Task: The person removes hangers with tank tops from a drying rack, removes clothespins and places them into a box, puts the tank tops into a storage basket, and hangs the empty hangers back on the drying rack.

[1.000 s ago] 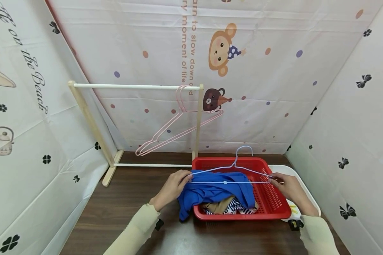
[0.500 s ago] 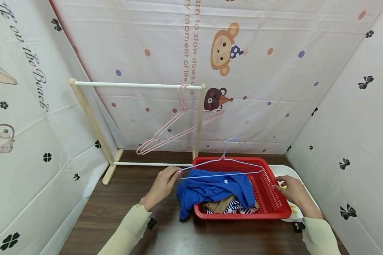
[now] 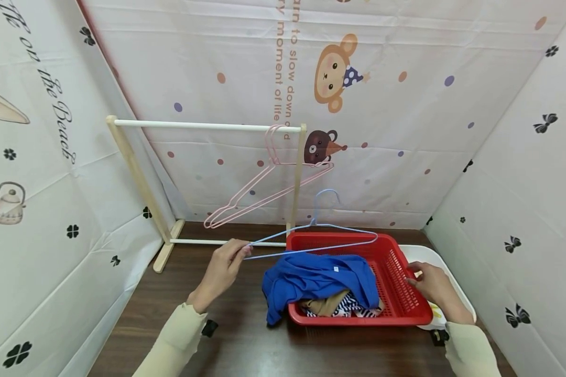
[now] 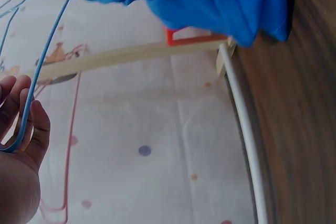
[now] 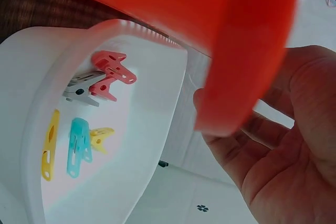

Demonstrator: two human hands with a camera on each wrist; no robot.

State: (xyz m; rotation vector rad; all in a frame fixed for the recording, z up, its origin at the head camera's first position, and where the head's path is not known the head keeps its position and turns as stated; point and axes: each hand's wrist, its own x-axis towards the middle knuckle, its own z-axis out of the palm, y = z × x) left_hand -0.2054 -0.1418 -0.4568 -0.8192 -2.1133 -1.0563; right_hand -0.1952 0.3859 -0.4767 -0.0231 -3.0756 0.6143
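Observation:
My left hand (image 3: pixel 220 269) pinches one lower corner of a light blue clothes hanger (image 3: pixel 313 223). The hanger is held up with its hook on top, and its free end reaches over the back of the red basket (image 3: pixel 358 320). In the left wrist view, the fingers curl round the bent corner of the hanger (image 4: pixel 51 36). My right hand (image 3: pixel 435 287) is at the basket's right rim with loosely bent fingers. The right wrist view shows the red rim (image 5: pixel 247 61) covering part of these fingers. A blue garment (image 3: pixel 318 277) is heaped in the basket, draping over its left side.
Behind stands a wooden rack with a white rail (image 3: pixel 193 125), where pink hangers (image 3: pixel 245 191) hang at the right end. Tan cloth (image 3: pixel 327 305) and striped cloth lie under the blue garment. Right of the basket, a white tub (image 5: pixel 157 114) holds several plastic clothes pegs (image 5: pixel 79 145).
The right hand has let go of the hanger's right end and stayed near the basket rim. The left hand has carried the hanger left and slightly up, off the blue garment.

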